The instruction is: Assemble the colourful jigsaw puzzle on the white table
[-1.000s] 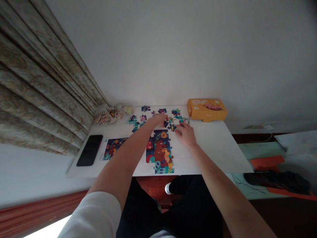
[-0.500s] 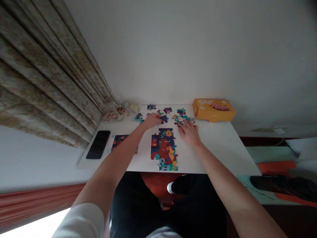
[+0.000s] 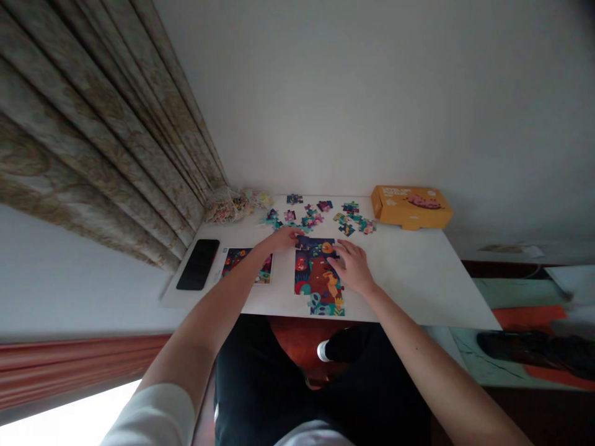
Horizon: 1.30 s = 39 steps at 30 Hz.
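A partly joined jigsaw puzzle (image 3: pixel 320 275) with a brown bear on it lies near the front of the white table. My left hand (image 3: pixel 284 238) pinches a dark blue puzzle piece (image 3: pixel 303 242) at the puzzle's upper left corner; whether the piece is seated I cannot tell. At the upper right edge of the puzzle, my right hand (image 3: pixel 354 265) rests with its fingers apart, the fingertips touching the border. Loose puzzle pieces (image 3: pixel 353 222) lie scattered behind both hands. Under my left forearm is a picture card (image 3: pixel 264 272), partly covered.
An orange puzzle box (image 3: pixel 411 207) stands at the back right against the wall. A black phone (image 3: pixel 198 264) lies on the left of the white table (image 3: pixel 418 272). Clear bags of small items (image 3: pixel 232 207) sit in the back left corner, beside a patterned curtain (image 3: pixel 176 124).
My left hand has brought the dark blue piece from the loose pieces toward me, to the puzzle's upper left corner. My right hand has left the loose pieces for the puzzle's right edge.
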{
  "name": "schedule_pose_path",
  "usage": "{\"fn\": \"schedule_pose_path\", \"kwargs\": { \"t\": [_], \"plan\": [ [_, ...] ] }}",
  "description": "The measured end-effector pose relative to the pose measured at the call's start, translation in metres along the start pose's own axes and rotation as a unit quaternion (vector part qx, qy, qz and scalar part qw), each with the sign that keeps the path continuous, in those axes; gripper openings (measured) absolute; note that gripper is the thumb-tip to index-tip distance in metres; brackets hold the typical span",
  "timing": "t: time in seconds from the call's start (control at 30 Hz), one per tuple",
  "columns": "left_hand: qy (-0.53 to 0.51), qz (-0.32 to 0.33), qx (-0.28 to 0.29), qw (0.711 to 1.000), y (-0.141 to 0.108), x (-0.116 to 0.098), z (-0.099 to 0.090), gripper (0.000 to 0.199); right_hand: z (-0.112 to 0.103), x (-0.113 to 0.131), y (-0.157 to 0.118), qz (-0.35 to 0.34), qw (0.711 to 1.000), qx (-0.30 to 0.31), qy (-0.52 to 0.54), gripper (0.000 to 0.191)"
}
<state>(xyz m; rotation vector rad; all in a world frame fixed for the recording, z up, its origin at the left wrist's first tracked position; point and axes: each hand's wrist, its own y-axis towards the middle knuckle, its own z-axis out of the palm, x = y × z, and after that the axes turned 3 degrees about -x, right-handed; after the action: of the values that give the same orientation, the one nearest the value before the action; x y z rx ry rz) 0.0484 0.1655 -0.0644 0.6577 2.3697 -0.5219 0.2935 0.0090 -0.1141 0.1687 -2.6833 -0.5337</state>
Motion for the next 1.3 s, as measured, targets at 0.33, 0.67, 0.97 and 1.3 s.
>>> {"fn": "schedule_pose_path", "kwargs": {
  "t": [0.33,0.67,0.97,1.3],
  "plan": [
    [0.208,0.101,-0.157,0.96,-0.053,-0.014,0.047,0.044,-0.011,0.014,0.001,-0.061,0.99,0.128,0.008,0.05],
    [0.251,0.072,-0.145,0.954,-0.083,-0.029,0.086,0.058,-0.009,0.012,0.003,-0.071,0.992,0.108,0.017,0.05],
    [0.215,0.087,-0.19,0.954,-0.082,-0.025,0.085,0.05,-0.008,0.012,0.004,-0.06,0.992,0.105,0.018,0.049],
    [0.184,0.084,-0.193,0.96,-0.087,-0.022,0.083,0.041,0.002,0.007,0.007,-0.028,0.997,0.062,0.038,0.041]
  ]
}}
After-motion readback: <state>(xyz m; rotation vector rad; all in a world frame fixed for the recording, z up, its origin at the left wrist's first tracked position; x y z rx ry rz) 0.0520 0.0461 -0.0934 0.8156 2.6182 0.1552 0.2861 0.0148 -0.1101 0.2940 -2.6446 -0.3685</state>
